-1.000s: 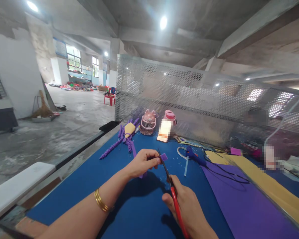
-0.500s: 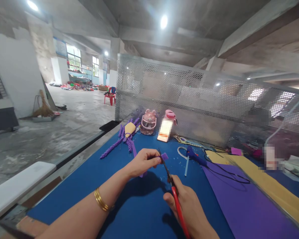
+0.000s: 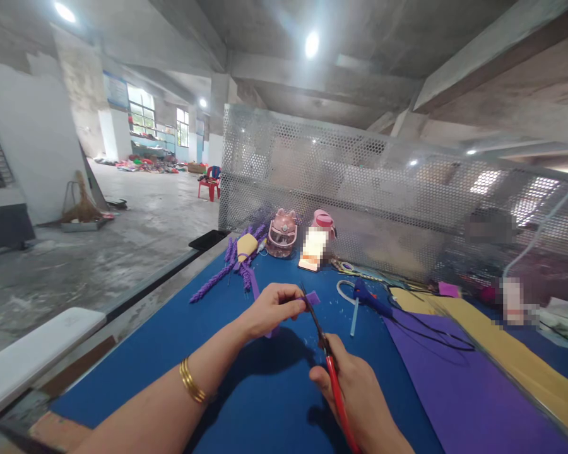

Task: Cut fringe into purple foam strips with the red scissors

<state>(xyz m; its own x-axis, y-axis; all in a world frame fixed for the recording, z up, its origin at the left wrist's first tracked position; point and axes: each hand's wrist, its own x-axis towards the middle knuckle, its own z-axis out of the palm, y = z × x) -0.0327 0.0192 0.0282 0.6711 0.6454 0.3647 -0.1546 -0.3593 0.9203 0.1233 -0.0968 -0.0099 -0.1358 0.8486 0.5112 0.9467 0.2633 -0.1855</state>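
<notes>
- The left hand's [image 3: 275,309] thumb and index finger are pinched together at the tips around a flat, narrow purple strip [image 3: 313,297]; the other fingers curl underneath, partly hidden.
- The strip's squared end pokes out to the right of that pinch, just beyond the dark blades of the red-handled metal scissors [image 3: 330,366].
- The right hand [image 3: 355,381] grips the scissors, its thumb lying to the left of the red handle and pointing far and left; how the remaining fingers wrap the handle is hidden.
- The blades slant far and left, their tips beside the left fingertips; whether they touch the strip I cannot tell.
- The left wrist is nearly straight, its forearm rising from the near left with gold bangles [image 3: 192,379] around it.
- The right forearm enters from the near right, lower than the left hand in view.
- Both hands are raised over the blue tabletop [image 3: 146,356], casting shadows on it.
- Far left of the hands lies a bundle of purple flower spikes [image 3: 213,282] with a yellow wrap [image 3: 247,246].
- To the right lie a blue glue gun [image 3: 373,300] with a black cord and a large flat purple sheet [image 3: 459,375].
</notes>
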